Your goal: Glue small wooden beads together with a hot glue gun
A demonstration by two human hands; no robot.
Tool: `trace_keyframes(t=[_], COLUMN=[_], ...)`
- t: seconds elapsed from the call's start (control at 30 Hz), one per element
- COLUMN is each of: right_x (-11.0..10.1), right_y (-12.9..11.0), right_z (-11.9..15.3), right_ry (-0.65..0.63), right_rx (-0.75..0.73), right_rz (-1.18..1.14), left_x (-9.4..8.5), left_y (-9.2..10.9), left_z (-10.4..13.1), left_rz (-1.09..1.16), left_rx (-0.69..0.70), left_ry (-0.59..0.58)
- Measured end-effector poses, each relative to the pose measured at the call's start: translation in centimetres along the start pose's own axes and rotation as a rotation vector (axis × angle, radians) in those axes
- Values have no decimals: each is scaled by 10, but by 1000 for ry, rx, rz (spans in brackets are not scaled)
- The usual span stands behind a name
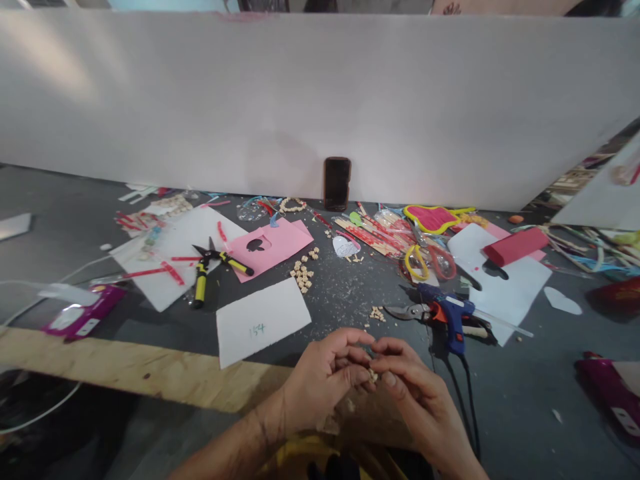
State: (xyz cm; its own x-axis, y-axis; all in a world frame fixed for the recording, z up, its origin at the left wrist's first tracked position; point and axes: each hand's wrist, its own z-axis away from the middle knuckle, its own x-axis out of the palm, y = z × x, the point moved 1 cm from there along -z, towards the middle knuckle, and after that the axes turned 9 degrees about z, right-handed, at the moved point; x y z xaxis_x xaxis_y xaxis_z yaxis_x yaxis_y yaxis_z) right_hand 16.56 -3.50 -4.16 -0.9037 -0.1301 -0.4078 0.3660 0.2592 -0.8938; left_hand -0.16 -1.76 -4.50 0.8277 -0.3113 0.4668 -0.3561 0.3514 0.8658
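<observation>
At the table's front edge, my left hand (pixel 327 373) and my right hand (pixel 417 390) meet at the fingertips. Both are closed around small beige pieces (pixel 373 376), partly hidden by the fingers; they look like wooden bits, their exact kind too small to tell. Just beyond the hands lies a little heap of similar beige bits (pixel 377 313). A larger cluster of pale wooden pieces (pixel 303 275) is spread farther left. To the right are pruning shears (pixel 409 311) and a blue glue gun (pixel 453 310), its black cable running past my right hand.
A white card (pixel 265 323) marked in green lies left of my hands, near pink paper (pixel 295 237) and yellow-handled pliers (pixel 201 277). Scissors (pixel 417 260) and straws lie right of centre. A phone (pixel 337 183) leans on the white board (pixel 300 100). Purple power strips (pixel 87 310) flank the table.
</observation>
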Motion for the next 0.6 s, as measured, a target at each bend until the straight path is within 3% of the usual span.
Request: trace_keyframes(t=[0.27, 0.6], right_x=[3, 4], right_y=[-1, 7], right_z=[-2, -1], right_ry=[-39, 12], right_rx=[17, 51], right_rz=[-23, -96], left_x=[2, -4], left_y=[4, 6], left_z=[0, 0], left_rz=[82, 95], left_rx=[-60, -116], left_ry=[-38, -69])
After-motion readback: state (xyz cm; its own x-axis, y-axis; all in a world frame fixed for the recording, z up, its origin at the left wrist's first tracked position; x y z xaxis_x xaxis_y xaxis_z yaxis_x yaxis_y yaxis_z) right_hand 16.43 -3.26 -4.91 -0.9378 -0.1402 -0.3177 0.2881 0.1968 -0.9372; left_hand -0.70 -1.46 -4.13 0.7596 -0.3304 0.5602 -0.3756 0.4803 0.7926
